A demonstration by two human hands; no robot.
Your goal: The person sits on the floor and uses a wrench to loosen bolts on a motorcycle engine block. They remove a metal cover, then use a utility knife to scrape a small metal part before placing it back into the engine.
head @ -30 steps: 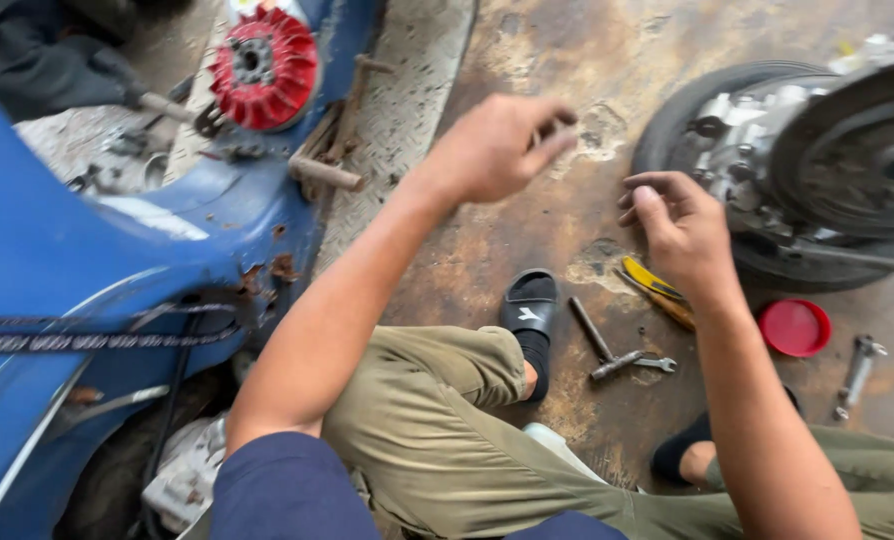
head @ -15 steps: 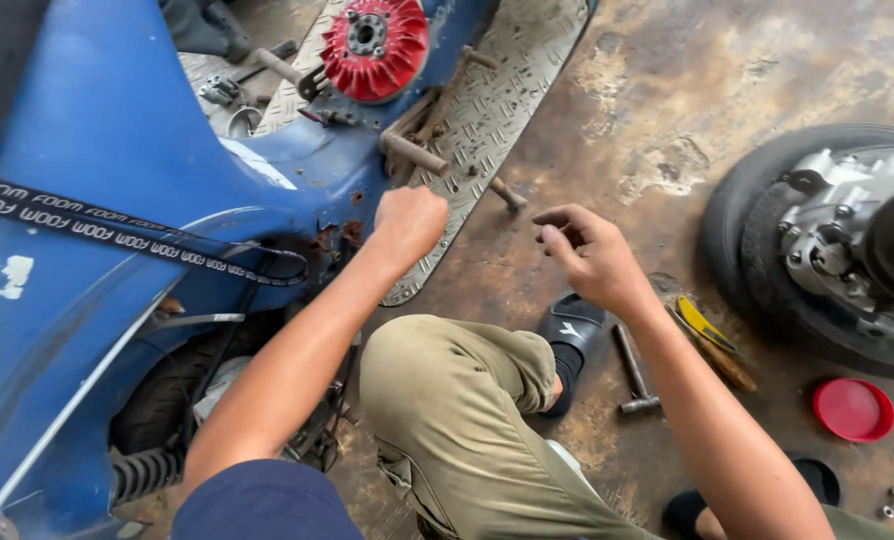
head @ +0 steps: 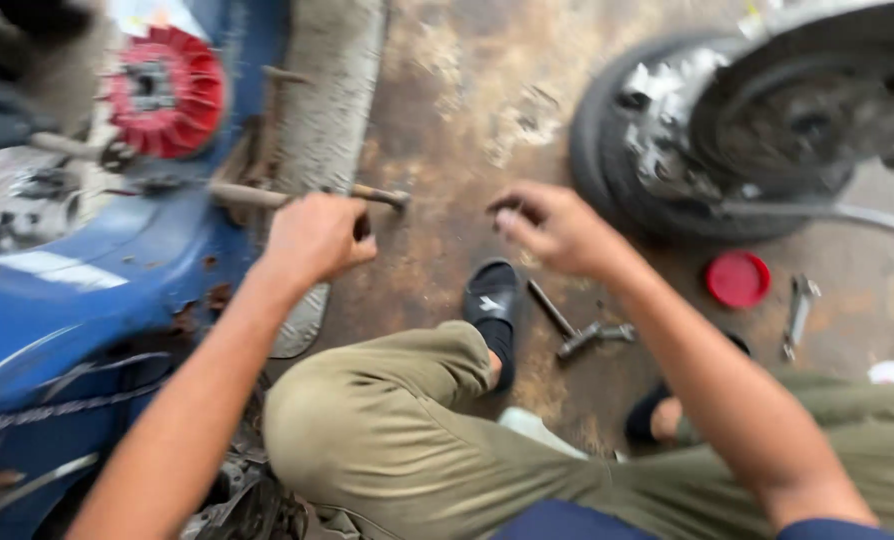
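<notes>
Rusty rod at my left fist

Rusty rod (head: 267,196) runs left to right across the upper left of the frame, off the blue scooter (head: 57,300). My left hand (head: 317,238) is fisted just under its right end; whether it grips the rod, I cannot tell. My right hand (head: 557,228) hangs mid-frame, fingers curled, seemingly empty, farther off

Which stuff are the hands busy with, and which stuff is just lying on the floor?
In hand:
- left hand, closed around a metal rod sticking out from the blue scooter
- right hand, in the air, fingers pinched; whether it holds anything is too blurred to tell

Lying about:
- red cap
- T-wrench
- spanner
- wheel
</notes>
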